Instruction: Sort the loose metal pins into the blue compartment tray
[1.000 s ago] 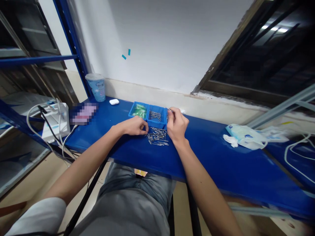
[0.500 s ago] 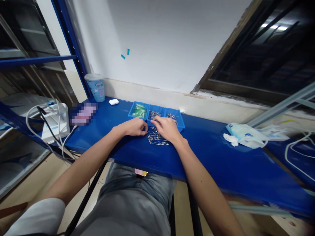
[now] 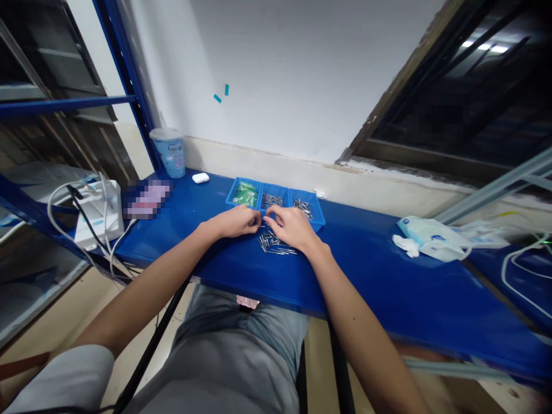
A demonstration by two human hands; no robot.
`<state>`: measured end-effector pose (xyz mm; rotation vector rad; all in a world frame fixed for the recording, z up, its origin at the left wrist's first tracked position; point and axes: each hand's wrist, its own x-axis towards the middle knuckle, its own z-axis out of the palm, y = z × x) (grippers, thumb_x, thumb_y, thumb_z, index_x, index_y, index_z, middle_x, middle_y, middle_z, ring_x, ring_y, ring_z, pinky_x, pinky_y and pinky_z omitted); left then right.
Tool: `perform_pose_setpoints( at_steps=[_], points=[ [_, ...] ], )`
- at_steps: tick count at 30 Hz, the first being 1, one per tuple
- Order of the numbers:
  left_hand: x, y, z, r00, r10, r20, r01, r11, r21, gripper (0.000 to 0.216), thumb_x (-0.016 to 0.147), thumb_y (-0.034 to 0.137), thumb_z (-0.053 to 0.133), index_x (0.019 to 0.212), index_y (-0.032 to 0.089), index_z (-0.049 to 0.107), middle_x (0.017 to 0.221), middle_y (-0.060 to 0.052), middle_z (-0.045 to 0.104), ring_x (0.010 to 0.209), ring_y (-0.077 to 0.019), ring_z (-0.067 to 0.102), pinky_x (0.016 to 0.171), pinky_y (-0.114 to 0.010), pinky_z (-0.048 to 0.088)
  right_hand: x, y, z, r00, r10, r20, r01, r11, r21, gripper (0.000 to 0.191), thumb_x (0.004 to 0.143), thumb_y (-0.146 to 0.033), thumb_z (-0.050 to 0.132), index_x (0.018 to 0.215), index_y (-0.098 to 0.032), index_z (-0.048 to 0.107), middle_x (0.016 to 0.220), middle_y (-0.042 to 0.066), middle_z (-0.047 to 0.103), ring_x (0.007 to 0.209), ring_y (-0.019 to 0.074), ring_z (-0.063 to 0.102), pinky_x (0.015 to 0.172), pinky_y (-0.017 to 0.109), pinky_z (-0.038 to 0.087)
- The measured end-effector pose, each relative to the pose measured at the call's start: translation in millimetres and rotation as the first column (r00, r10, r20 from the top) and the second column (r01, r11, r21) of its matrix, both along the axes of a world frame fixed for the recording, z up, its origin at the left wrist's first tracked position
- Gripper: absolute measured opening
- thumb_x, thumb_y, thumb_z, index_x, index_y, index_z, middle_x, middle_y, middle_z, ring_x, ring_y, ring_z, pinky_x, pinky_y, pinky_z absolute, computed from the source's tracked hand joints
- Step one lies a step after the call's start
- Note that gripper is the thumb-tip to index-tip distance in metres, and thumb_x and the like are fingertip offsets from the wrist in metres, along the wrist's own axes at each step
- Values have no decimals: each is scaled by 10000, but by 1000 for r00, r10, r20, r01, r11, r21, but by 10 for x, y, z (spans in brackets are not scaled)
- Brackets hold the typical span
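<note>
My left hand (image 3: 242,221) is curled closed just in front of the green-filled bin; whatever its fingertips pinch is too small to make out. Close beside it, my right hand (image 3: 292,226) has thumb and index finger bent together over a loose pile of thin metal pins (image 3: 276,244), possibly rivets, with any held piece hidden. Behind the hands stand three joined blue bins. The left bin (image 3: 229,198) holds small green-and-clear packets (image 3: 245,194). Shiny metal pieces (image 3: 272,200) lie in the middle one, and similar metal pins (image 3: 303,207) fill the right one.
The blue table (image 3: 371,270) runs along the wall. A paper cup (image 3: 171,155), a white earbud case (image 3: 200,178), a blurred phone-like item (image 3: 150,199) and a power strip (image 3: 100,215) with cables occupy the left. A tissue pack (image 3: 425,236) lies to the right.
My left hand's fingers have drawn in and its tips now sit nearer my right thumb. My right fingers have bent a little. The pile and bins look the same.
</note>
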<state>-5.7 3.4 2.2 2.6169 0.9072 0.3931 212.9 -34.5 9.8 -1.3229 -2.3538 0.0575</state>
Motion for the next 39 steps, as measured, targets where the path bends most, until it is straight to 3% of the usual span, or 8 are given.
perform_pose_setpoints(
  at_steps=[6,10,20,26,35,39],
  points=[
    [7,-21,18,994,-1,110,-2,1000,30,155,1009,262,554,1012,161,673,564,37,561,521,-130,470,624,-282,349,-5,-9,29,999,8,40,-8,1000,-4,217,1031,-283,547,980,-211,745,726,28,691,678,190,591,662,303,320],
    [6,-28,37,987,25,159,-31,999,35,173,1030,296,559,1031,158,665,566,44,552,522,-124,457,621,-281,332,-2,-21,43,1000,16,-2,-16,1000,-24,214,1047,-312,545,1047,-211,733,737,19,693,651,176,573,663,295,328],
    [19,-101,105,963,110,248,-131,989,68,236,1071,298,512,1139,149,681,672,11,646,596,-133,541,681,-282,381,20,27,-16,997,25,-66,-21,998,55,243,1064,-301,493,1092,-214,719,877,56,764,763,203,654,726,318,389],
    [25,-102,121,971,111,210,-128,989,69,291,1062,280,479,943,151,712,695,-20,670,613,-135,564,662,-281,371,13,16,-21,995,23,-99,-14,995,98,243,1064,-313,497,1066,-211,717,888,58,769,743,200,654,716,315,392],
    [45,-103,100,976,71,208,-93,991,100,273,1033,253,500,865,151,690,647,3,605,579,-117,499,635,-275,321,14,26,-16,997,-70,-7,71,994,79,375,1113,-398,409,913,-215,667,793,62,744,707,226,654,672,324,310],
    [40,-91,84,968,91,235,-116,989,96,253,1032,256,512,904,146,701,640,11,596,577,-115,505,629,-271,314,15,5,6,998,6,-61,-5,1000,17,220,1080,-385,495,1105,-221,639,806,36,739,723,221,658,691,310,349]
  ],
)
